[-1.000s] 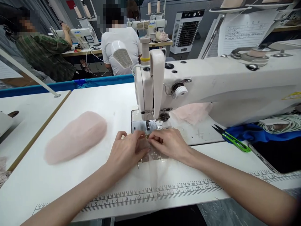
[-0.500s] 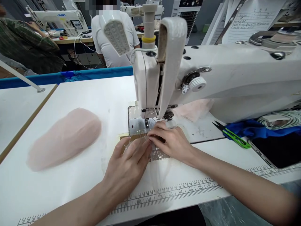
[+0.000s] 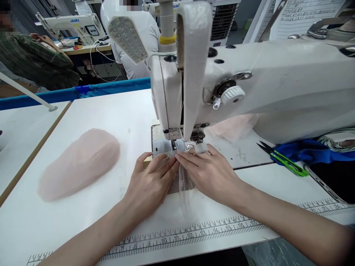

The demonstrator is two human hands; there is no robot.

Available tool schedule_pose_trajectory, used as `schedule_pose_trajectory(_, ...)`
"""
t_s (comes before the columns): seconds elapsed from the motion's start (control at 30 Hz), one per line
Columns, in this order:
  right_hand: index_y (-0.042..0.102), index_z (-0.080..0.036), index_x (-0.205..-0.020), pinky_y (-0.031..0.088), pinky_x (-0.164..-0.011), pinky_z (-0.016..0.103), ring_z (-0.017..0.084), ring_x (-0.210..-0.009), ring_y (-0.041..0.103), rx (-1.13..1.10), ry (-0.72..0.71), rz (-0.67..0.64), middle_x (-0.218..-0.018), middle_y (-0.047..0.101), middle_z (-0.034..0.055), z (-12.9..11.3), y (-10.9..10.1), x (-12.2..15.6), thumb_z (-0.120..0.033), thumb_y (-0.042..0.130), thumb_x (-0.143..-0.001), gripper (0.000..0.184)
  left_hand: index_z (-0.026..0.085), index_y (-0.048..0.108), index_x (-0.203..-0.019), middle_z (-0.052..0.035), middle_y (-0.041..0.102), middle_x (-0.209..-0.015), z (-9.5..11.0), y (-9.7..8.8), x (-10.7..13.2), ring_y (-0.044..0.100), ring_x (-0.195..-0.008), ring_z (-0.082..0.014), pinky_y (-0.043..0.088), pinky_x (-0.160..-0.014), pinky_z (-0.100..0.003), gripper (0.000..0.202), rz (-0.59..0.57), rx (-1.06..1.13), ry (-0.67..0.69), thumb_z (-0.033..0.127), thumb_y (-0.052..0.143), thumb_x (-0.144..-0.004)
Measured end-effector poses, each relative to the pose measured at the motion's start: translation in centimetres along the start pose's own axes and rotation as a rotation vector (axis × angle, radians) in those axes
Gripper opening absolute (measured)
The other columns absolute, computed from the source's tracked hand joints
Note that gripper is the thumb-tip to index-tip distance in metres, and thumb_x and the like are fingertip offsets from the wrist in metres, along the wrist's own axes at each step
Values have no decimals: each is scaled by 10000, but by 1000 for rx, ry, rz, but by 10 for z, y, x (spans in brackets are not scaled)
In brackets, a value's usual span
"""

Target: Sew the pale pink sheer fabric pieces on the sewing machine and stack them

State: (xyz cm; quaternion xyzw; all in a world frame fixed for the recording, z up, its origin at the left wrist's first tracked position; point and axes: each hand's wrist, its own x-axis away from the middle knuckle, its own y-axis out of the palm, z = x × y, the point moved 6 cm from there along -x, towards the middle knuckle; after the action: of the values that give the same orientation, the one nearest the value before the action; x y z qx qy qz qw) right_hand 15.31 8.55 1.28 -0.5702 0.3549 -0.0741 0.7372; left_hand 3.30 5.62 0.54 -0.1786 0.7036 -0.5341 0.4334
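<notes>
My left hand (image 3: 155, 177) and my right hand (image 3: 212, 171) meet just in front of the needle of a white sewing machine (image 3: 169, 96). Between their fingertips both pinch a thin, see-through fabric (image 3: 184, 184), and a strip of it hangs down toward the table's front edge. The fabric's far end reaches the metal needle plate (image 3: 159, 142) beside the presser foot (image 3: 174, 145); whether the foot presses on it I cannot tell. Fingers hide much of the gripped edge.
A pale pink sheer piece (image 3: 83, 164) lies to the left, and another pink piece (image 3: 233, 127) sits behind the machine head. Green thread snips (image 3: 290, 162), a blue cloth (image 3: 316, 151) and a phone (image 3: 334, 181) lie at right. Two people (image 3: 36, 59) are beyond the blue edge.
My right hand has flattened and its fingertips have come up against the left hand's. The view has shifted slightly, and the fabric's hanging strip shows more plainly between my hands.
</notes>
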Motion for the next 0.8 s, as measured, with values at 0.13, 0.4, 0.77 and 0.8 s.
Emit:
schedule_pose_trajectory(0.13, 650, -73, -1157, 361, -775, 348, 222, -921, 558, 45, -4, -53, -1059, 722, 75, -2, 11, 5, -69, 455, -890, 331, 168, 545, -1300, -32, 649, -1252, 3, -1, 3, 573, -1134, -218, 297, -988, -428, 356, -13, -57, -21, 184, 498, -948)
schedule_pose_trajectory(0.4, 679, -92, -1097, 364, -797, 364, 216, -905, 573, 63, 4, -77, -1131, 699, 72, 4, 11, 2, -72, 490, -872, 295, 191, 592, -1254, -67, 666, -1224, -2, 2, -3, 563, -1165, -227, 310, -985, -427, 320, -7, -77, -55, 208, 493, -950)
schedule_pose_trajectory(0.77, 702, -122, -1004, 379, -824, 380, 215, -896, 589, 70, -9, -83, -1144, 691, 72, 6, 15, 3, -73, 478, -873, 264, 199, 617, -1225, -87, 661, -1227, -4, 3, -4, 541, -1213, -245, 323, -983, -439, 306, -15, -68, -68, 216, 478, -954)
schedule_pose_trajectory(0.8, 701, -129, -1004, 380, -827, 378, 212, -898, 589, 68, -6, -94, -1145, 691, 69, 6, 16, 3, -69, 475, -874, 267, 201, 617, -1226, -88, 662, -1225, -4, 3, -4, 539, -1218, -247, 325, -982, -439, 307, -19, -66, -69, 213, 479, -952)
